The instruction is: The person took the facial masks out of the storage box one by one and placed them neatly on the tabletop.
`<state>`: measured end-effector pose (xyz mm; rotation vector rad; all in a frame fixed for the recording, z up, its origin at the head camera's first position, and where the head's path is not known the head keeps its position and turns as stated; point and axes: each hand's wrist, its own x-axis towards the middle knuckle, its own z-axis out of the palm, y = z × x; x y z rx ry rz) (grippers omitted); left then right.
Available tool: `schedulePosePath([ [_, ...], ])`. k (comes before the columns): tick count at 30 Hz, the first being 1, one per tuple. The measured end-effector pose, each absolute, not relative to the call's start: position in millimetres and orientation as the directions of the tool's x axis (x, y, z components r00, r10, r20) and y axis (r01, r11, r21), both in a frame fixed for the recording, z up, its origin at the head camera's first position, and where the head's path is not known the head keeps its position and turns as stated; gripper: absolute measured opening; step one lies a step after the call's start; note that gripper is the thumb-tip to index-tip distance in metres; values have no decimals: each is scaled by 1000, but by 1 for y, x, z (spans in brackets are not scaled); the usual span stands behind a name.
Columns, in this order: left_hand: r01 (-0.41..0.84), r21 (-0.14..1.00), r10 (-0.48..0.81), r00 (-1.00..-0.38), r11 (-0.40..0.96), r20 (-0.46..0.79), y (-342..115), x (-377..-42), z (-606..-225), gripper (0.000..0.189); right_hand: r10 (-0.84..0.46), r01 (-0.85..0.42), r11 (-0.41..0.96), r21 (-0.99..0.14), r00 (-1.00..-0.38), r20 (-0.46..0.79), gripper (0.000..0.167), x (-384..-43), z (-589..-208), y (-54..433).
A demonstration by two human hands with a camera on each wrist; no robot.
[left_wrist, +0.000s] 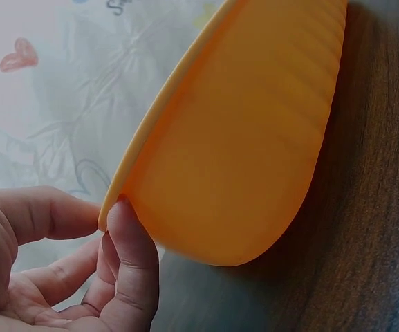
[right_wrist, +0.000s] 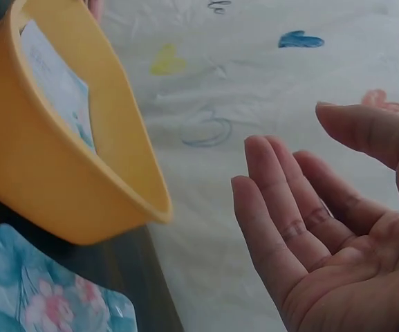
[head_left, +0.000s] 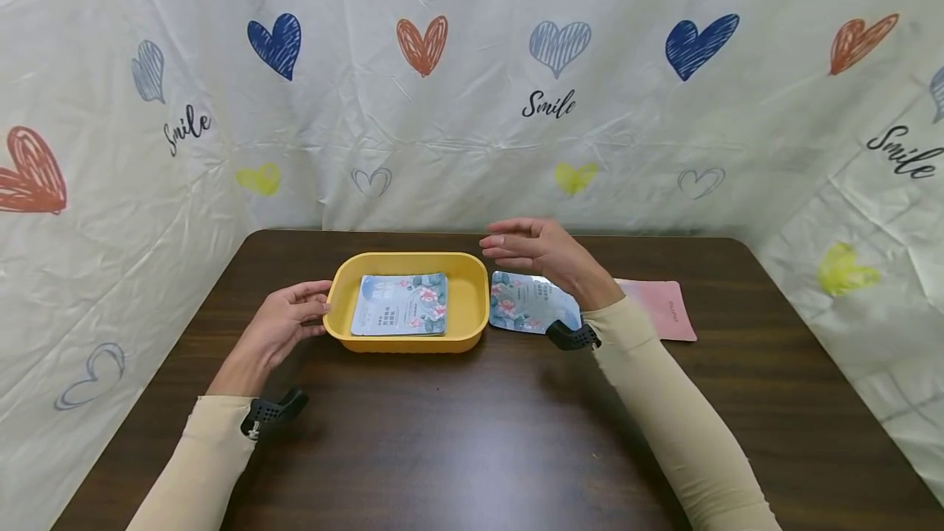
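A yellow plastic basin stands on the brown table, with a light-blue floral sachet lying flat inside it, towards its left. My left hand pinches the basin's left rim between thumb and fingers, as the left wrist view shows closely. Beyond the basin's right end, my right hand hovers above the table, fingers extended and thumb apart, holding nothing. Beneath it lies a second light-blue floral sachet, just right of the basin and partly covered by the wrist. A pink sachet lies farther right, its left part behind the forearm.
The dark brown table reaches back to a white curtain printed with hearts and the word Smile. Black straps circle both wrists. Bare wood lies in front of the basin.
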<state>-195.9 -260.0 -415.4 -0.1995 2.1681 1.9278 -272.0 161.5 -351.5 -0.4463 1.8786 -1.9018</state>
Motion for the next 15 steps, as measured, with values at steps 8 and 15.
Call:
schedulePosePath([
  [8,-249,961,52,-965,117,-257,-261,-196,-416,56,-528,81,26,-996,-846,-82,49,-280,-359,130],
  [15,-249,962,65,-964,108,-257,-262,-197,-417,56,-543,88,43,-995,-834,-97,44,-283,-365,110],
])
